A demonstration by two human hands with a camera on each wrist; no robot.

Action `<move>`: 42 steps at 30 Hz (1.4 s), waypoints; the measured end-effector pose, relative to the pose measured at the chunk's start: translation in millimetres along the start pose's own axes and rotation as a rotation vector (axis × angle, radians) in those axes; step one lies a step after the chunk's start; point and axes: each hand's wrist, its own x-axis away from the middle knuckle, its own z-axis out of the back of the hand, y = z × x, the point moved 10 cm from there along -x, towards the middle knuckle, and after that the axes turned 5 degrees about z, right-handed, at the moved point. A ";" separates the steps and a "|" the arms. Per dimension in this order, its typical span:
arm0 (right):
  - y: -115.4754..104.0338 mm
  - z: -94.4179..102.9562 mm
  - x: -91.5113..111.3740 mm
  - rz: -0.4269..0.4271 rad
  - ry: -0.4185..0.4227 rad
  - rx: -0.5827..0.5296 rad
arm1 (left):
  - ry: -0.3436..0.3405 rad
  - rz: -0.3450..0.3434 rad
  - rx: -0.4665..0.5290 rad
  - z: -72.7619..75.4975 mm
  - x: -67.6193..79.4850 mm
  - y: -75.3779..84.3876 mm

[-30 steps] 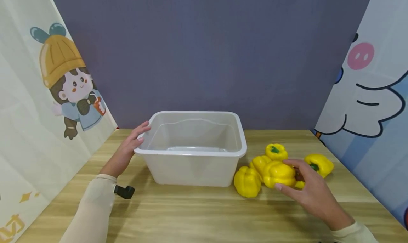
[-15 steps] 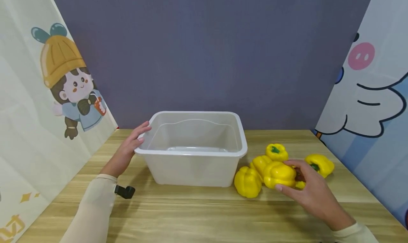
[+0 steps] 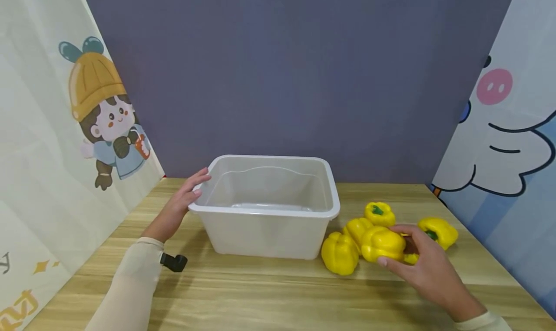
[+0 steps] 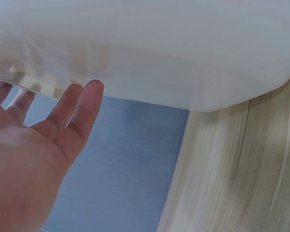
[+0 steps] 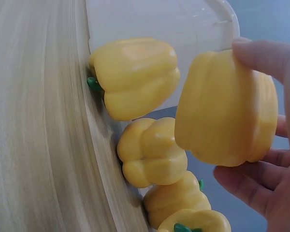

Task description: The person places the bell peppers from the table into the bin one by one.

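Note:
My left hand (image 3: 180, 203) rests on the left rim of a white plastic bin (image 3: 265, 235). Its fingers lie fairly straight against the bin wall in the left wrist view. On the right, my right hand (image 3: 427, 268) holds a yellow bell pepper (image 5: 215, 111) between thumb and fingers, its far side hidden by the hand. Beside the bin's right wall sits another pepper (image 3: 340, 255), with a second pepper (image 3: 355, 228) and a third pepper (image 3: 380, 214) behind it. Past my fingers lies one more pepper (image 3: 438, 232), and a bit of yellow shows below it.
The bin stands on a wood-grain table (image 3: 260, 292), its inner floor bare where it shows. A dark blue-grey panel (image 3: 282, 80) rises behind. Printed cartoon curtains (image 3: 34, 152) flank both sides. A small black device (image 3: 174, 262) sits at my left wrist.
The head view has shifted slightly, so everything appears a little lower and to the right. My hands, the bin and the peppers hold nearly the same places relative to each other.

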 end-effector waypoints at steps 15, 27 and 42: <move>5.1 0.0 0.6 -0.025 0.013 -0.033 | 0.000 0.004 -0.007 -0.9 2.1 -1.2; 4.8 1.5 -3.9 -0.035 0.037 -0.118 | 0.008 0.000 -0.009 -0.6 -0.8 -0.6; 5.7 -3.5 -14.9 -0.036 0.031 -0.174 | 0.013 -0.008 0.008 0.3 -1.7 -0.3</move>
